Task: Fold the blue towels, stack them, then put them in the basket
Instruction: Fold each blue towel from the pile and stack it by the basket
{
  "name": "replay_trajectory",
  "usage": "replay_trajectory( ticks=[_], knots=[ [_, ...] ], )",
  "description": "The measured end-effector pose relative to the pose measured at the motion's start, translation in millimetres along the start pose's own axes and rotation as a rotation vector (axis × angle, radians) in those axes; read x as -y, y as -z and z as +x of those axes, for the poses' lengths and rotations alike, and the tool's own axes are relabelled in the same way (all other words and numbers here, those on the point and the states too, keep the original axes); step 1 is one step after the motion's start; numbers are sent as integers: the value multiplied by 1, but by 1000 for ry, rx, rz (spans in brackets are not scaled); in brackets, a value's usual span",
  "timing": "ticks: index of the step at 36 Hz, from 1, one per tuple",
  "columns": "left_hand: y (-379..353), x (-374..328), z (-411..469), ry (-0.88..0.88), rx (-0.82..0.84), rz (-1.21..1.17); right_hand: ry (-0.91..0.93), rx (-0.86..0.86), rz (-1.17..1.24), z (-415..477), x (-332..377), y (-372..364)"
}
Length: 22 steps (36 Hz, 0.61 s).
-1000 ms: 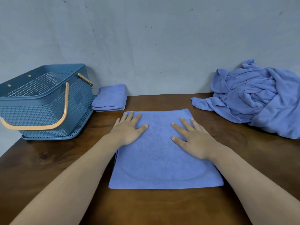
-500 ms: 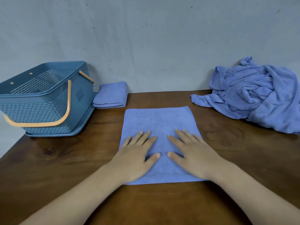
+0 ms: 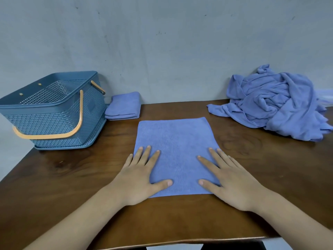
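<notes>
A blue towel [image 3: 174, 141] lies flat in a rectangle in the middle of the table. My left hand [image 3: 139, 177] presses flat on its near left corner, fingers straight. Flat on the near right corner lies my right hand [image 3: 228, 179], fingers spread. A folded blue towel [image 3: 124, 106] sits at the back, next to the basket. The blue plastic basket [image 3: 54, 112] with orange handles stands at the far left. A heap of unfolded blue towels [image 3: 275, 103] lies at the back right.
The brown wooden table [image 3: 270, 168] ends at a near edge just below my forearms. A grey wall rises right behind the table. The basket overhangs the table's left edge a little.
Both hands slid from the towel's far part to its near edge, then spread apart toward the near corners. The view has shifted slightly.
</notes>
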State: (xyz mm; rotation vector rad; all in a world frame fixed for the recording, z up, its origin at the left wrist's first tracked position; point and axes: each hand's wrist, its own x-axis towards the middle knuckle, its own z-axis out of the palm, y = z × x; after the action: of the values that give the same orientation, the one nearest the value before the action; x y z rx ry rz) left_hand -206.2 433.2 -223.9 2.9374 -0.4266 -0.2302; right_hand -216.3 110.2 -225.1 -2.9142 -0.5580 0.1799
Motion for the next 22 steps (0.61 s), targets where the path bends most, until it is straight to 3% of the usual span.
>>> replay_trajectory(
  ticks=[5, 9, 11, 16, 19, 22],
  knots=[
    [12, -2, 0, 21, 18, -45, 15, 29, -19, 3, -6, 18],
    [27, 3, 40, 51, -259, -70, 33, -114, 70, 48, -19, 35],
    [33, 11, 78, 52, -316, -91, 70, -140, 87, 86, -23, 37],
    [38, 35, 158, 96, -245, -58, 108, -129, 46, 176, -24, 30],
    [32, 40, 170, 151, -90, -30, 0, -28, 21, 197, -32, 27],
    [27, 43, 172, 165, -54, -33, -71, 30, 72, 198, -41, 24]
  ],
)
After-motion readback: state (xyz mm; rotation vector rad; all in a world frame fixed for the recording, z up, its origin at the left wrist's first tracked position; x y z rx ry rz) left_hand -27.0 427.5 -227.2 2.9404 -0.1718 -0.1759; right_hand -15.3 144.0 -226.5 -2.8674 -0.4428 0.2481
